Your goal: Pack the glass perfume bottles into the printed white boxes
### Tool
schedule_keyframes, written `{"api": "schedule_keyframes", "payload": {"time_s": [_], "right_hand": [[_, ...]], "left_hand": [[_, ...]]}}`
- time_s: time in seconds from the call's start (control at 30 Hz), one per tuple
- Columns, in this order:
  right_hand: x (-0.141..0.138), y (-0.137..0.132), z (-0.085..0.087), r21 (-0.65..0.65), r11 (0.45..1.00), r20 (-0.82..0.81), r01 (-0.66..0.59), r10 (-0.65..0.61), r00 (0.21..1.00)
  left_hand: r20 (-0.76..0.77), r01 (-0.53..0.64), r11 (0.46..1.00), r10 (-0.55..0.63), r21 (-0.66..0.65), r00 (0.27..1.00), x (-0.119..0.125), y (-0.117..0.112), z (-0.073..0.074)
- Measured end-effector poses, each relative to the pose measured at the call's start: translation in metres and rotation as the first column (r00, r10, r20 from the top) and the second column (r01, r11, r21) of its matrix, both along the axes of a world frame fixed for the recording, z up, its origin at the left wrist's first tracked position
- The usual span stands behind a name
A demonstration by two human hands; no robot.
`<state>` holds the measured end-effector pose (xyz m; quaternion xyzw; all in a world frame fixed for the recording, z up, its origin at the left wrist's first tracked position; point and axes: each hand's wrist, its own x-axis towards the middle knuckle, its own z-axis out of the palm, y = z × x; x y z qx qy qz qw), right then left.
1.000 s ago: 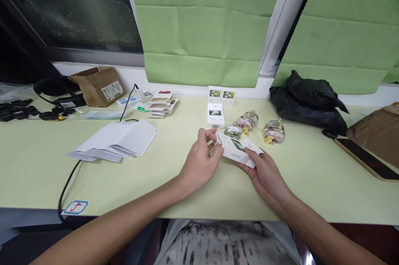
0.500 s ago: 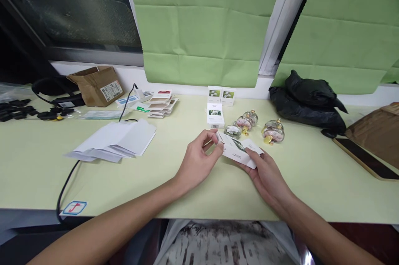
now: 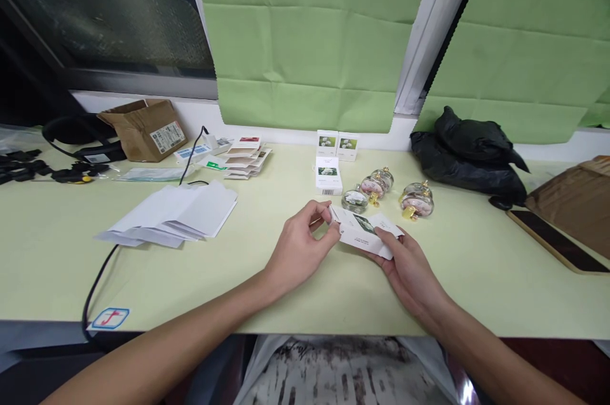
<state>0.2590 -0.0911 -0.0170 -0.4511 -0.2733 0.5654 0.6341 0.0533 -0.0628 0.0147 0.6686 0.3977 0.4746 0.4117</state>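
Both hands hold a small white carton [image 3: 363, 234] with a flower picture, just above the pale green table [image 3: 267, 278]. My left hand [image 3: 300, 246] pinches the carton's left end flap between thumb and fingers. My right hand [image 3: 407, 268] cradles the carton from below and the right, fingers wrapped round it. Just behind the carton lie three round glass bottles with gold caps [image 3: 381, 192]. A closed white carton [image 3: 328, 180] stands beside them, and two more cartons [image 3: 337, 144] stand at the wall.
A stack of flat white sheets [image 3: 176, 214] lies at the left, with a black cable [image 3: 102, 271] running off the table edge. Flat cartons [image 3: 245, 156], a cardboard box [image 3: 143, 128], a black bag [image 3: 469, 151] and a dark phone [image 3: 553, 243] sit around the table.
My left fingers have shifted slightly on the carton's end flap, first opening a little, then pinching it again. The carton and my right hand have hardly moved.
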Motion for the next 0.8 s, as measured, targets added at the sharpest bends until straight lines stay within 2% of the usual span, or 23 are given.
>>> {"api": "schedule_keyframes", "payload": {"time_s": [0.2, 0.33, 0.53, 0.7, 0.8], "right_hand": [[0.001, 0.002, 0.001, -0.018, 0.999, 0.012, 0.038, -0.038, 0.999], [-0.001, 0.002, 0.006, 0.002, 1.0, 0.001, 0.01, -0.01, 1.0], [-0.006, 0.001, 0.008, 0.001, 1.0, -0.027, 0.019, -0.019, 0.999], [-0.006, -0.001, 0.007, 0.013, 1.0, -0.037, 0.012, -0.012, 0.999], [-0.005, -0.003, 0.011, 0.036, 0.999, -0.028, 0.013, -0.012, 1.0]], "left_hand": [[0.134, 0.087, 0.996, -0.083, -0.026, 0.987, 0.0, -0.001, -0.003], [0.237, 0.06, 0.997, -0.047, -0.047, 0.97, 0.002, -0.001, -0.008], [0.242, -0.035, 0.999, 0.041, -0.026, 0.969, 0.002, -0.001, -0.015], [0.184, -0.066, 0.998, 0.069, -0.021, 0.98, 0.001, -0.002, -0.012], [0.198, -0.064, 0.997, 0.071, -0.043, 0.978, 0.0, 0.0, -0.009]]}}
